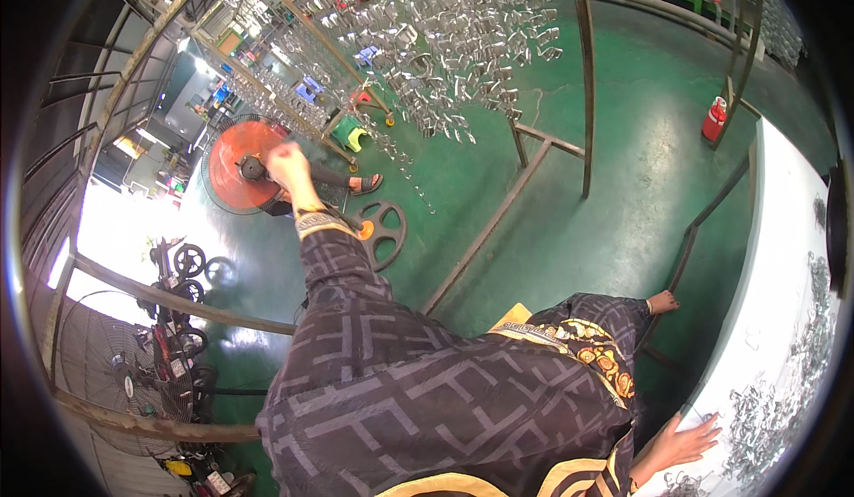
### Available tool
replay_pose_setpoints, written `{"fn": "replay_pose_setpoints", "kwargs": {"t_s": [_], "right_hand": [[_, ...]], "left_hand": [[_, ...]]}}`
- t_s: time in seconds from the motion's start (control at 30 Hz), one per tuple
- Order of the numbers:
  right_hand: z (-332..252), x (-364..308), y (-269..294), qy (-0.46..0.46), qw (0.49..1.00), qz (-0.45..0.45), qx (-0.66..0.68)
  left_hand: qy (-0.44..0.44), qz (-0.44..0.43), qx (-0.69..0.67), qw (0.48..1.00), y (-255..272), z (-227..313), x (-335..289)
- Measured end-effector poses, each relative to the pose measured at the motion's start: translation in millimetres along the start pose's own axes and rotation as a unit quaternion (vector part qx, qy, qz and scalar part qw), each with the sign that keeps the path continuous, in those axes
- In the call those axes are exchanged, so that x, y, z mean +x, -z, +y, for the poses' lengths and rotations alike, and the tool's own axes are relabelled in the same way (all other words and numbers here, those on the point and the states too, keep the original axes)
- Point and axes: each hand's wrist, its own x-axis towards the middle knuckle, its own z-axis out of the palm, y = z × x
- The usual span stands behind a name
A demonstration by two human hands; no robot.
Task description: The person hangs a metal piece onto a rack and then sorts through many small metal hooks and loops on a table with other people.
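My left hand (pixel 292 169) is stretched out at the upper left, its fingers closed and slightly blurred. It is beside the black hub of a standing fan (pixel 233 154) with orange blades and a round wire guard. Whether the hand touches the fan, and what its fingers hold, I cannot make out. At the lower right my right hand (pixel 680 449) lies with fingers spread on the edge of a white tabletop (pixel 772 221). Beyond its fingertips many small metal pieces (pixel 769 417) lie heaped on that white top. My bare foot (pixel 662 302) shows near the table frame.
Strings of shiny metal parts (pixel 427 52) hang from a rack at the top. A metal frame bar (pixel 498 217) crosses the green floor. The fan's dark spoked base (pixel 385 234) stands below it. Another person's sandalled foot (pixel 366 184) is behind the fan. A red extinguisher (pixel 714 120) stands far right.
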Motion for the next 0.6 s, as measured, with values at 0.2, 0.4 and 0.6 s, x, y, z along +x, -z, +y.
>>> {"fn": "replay_pose_setpoints", "kwargs": {"t_s": [0.2,0.4,0.6], "right_hand": [[5.3,0.9,-1.1,0.006,1.000,0.002,-0.013],[8.6,0.4,-4.5,0.014,1.000,0.012,-0.015],[8.3,1.2,-0.6,0.013,0.999,-0.015,-0.025]], "left_hand": [[0.249,-0.413,-0.157,0.862,-19.3,-46.7,-138.9],[0.269,-0.558,-0.211,0.756,-24.7,-0.2,-185.4],[0.273,-0.536,-0.296,0.741,-60.8,33.6,-213.4]]}}
